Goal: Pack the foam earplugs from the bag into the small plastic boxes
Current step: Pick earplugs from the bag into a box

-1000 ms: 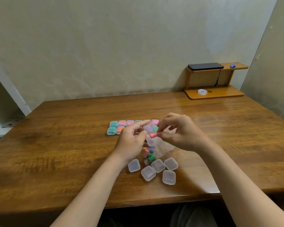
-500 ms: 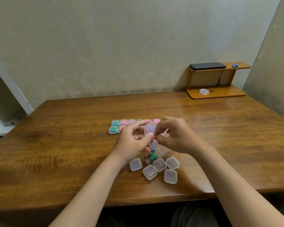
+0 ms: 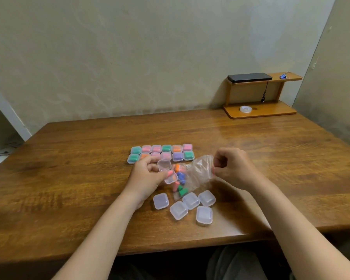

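Observation:
My left hand point(image 3: 148, 176) holds an open small clear box point(image 3: 166, 171) with a pink earplug point(image 3: 170, 173) at its edge. To the right, my right hand point(image 3: 233, 168) pinches the mouth of a clear plastic bag point(image 3: 198, 172). Inside the bag lie several coloured foam earplugs point(image 3: 180, 180). Several shut empty clear boxes point(image 3: 183, 206) lie on the table in front of the bag. Behind my hands, two rows of filled boxes point(image 3: 162, 153) show green, pink, orange and purple earplugs.
The wooden table point(image 3: 69, 188) reaches to the wall. At its back right corner stands a small wooden shelf point(image 3: 261, 110) with a black device point(image 3: 249, 77), a tape roll point(image 3: 245, 108) and a blue clip point(image 3: 283, 76). A white shelf unit point(image 3: 0, 126) stands at the left.
My right hand has left the pink earplug at the box and moved right to take the bag's mouth. The left hand still holds the open box.

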`<state>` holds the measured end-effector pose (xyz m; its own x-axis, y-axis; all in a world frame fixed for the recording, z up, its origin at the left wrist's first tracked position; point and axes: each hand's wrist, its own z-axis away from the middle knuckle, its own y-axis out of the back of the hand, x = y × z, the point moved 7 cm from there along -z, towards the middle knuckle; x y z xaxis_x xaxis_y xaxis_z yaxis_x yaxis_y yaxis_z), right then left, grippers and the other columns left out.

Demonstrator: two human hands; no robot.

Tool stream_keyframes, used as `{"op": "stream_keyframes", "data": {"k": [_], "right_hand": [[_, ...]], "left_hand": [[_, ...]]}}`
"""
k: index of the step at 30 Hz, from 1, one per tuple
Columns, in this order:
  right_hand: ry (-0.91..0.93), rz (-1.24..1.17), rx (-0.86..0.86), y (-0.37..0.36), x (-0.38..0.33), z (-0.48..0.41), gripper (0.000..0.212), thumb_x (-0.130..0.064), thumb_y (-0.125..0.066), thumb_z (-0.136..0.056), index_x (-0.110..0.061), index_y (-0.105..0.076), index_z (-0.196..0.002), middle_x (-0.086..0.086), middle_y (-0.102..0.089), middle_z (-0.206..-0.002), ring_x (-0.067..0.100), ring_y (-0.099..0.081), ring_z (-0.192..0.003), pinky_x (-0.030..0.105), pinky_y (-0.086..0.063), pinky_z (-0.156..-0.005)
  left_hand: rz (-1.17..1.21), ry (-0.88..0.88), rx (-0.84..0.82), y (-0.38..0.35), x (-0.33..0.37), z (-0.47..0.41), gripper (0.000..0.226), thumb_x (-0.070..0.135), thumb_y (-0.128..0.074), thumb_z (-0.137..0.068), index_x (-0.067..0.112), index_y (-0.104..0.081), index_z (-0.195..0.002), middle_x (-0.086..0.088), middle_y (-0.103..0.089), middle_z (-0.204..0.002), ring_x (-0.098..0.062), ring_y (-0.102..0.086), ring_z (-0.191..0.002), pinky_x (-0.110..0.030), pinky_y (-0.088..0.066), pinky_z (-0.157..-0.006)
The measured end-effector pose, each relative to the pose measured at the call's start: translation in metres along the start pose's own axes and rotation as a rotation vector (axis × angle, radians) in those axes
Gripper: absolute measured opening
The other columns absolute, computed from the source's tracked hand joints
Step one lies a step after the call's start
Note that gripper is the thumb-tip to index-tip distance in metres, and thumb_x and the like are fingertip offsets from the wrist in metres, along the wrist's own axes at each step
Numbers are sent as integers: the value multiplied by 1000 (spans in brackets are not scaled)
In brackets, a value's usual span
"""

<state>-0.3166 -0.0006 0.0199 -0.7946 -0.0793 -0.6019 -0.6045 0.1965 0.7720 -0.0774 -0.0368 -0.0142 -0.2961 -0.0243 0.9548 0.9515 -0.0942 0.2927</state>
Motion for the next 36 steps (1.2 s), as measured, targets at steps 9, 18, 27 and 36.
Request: {"op": "stream_keyframes", "data": {"k": [9, 18, 27, 36], "right_hand": [[25, 24, -245, -47, -5, -16, 20, -13, -72, -85, -18, -70, -66, -2, -66, -72, 13, -60, -65, 27, -48, -55], [42, 127, -211, -57, -18, -21, 23, -7, -70, -83, -20, -65, -66, 2, -65, -77, 19, -61, -72, 38, -57, -64], [-4, 175, -118, -61, -17, -22, 30, -7, -67, -83, -20, -57, -58, 3, -62, -69, 23, -60, -66, 40, -55, -57], [60, 315, -98, -64, -30, -21, 18, -16, -66, -90, -21, -59, -74, 2, -61, -77, 21, -61, -73, 33, -57, -66]], "left_hand": [[25, 37, 18, -4, -9, -4, 21, 6, -77, -84, 19, -70, -99, -6, -73, -97, -16, -74, -83, -31, -61, -70], [-52, 28, -92, -17, -5, -15, 19, 8, -75, -86, 10, -65, -102, -10, -77, -85, -28, -76, -75, -52, -61, -84], [-50, 12, -116, -19, -4, -13, 17, 4, -68, -90, 6, -61, -106, -12, -76, -80, -31, -74, -68, -48, -62, -81], [-44, 35, -137, -19, -5, -15, 19, 1, -67, -90, 4, -60, -108, -14, -76, -82, -36, -74, -68, -49, -63, -78]]}}
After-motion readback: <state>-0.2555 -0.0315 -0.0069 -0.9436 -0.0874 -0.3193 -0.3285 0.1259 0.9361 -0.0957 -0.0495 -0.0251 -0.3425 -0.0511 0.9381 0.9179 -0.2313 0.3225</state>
